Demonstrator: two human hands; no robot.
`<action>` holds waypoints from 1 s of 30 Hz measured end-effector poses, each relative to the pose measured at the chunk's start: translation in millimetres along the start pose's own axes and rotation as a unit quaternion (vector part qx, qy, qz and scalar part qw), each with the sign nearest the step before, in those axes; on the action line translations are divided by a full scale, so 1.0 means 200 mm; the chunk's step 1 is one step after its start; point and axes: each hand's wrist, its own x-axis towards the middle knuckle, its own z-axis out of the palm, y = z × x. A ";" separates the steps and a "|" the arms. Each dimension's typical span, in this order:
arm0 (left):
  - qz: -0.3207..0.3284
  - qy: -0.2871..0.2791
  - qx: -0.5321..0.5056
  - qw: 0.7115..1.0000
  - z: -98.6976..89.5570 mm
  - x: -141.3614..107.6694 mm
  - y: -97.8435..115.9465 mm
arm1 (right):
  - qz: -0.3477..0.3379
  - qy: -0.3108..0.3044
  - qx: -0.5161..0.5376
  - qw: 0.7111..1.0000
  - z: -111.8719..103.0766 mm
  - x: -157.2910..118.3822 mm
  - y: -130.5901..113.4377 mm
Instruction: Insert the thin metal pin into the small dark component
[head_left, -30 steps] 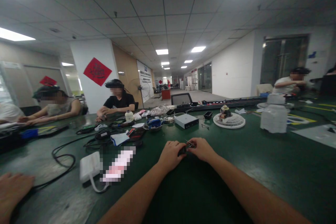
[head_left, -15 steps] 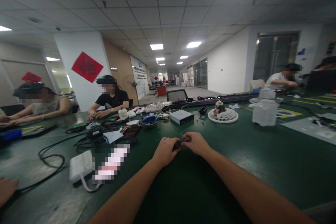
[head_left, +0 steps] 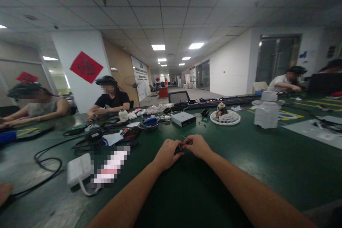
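Observation:
Over the green table (head_left: 176,192), my left hand (head_left: 167,153) is closed around a small dark part (head_left: 179,148), mostly covered by the fingers. My right hand (head_left: 197,145) pinches a thin rod-like tool (head_left: 185,138) whose end sticks out up and to the left. The fingertips of both hands nearly meet at the dark part. Its kind is too small and hidden to tell. Beyond the hands stands a grey-white box (head_left: 183,119), and a pair of dark-rimmed glasses or a thin wire piece (head_left: 202,124) lies beside it.
A white fan grille with a motor (head_left: 225,117) and a white plastic housing (head_left: 266,112) stand to the right. Left lie a white adapter (head_left: 79,169), black cables (head_left: 48,160) and a blue item in a bowl (head_left: 149,122). Another person's hand (head_left: 5,192) shows at the left edge.
The view has shifted slightly, so the surroundings sit a little further left. Both hands stay together at the dark part, with only a slight shift of the fingers.

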 end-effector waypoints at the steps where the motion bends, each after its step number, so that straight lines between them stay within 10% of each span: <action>1: -0.001 0.000 -0.002 1.000 0.00 0.00 0.00 | 0.004 -0.001 -0.005 1.000 0.00 0.00 0.00; 30: 0.048 -0.021 -0.034 0.998 -0.01 -0.02 -0.01 | -0.013 -0.041 -0.031 0.999 0.00 -0.03 0.00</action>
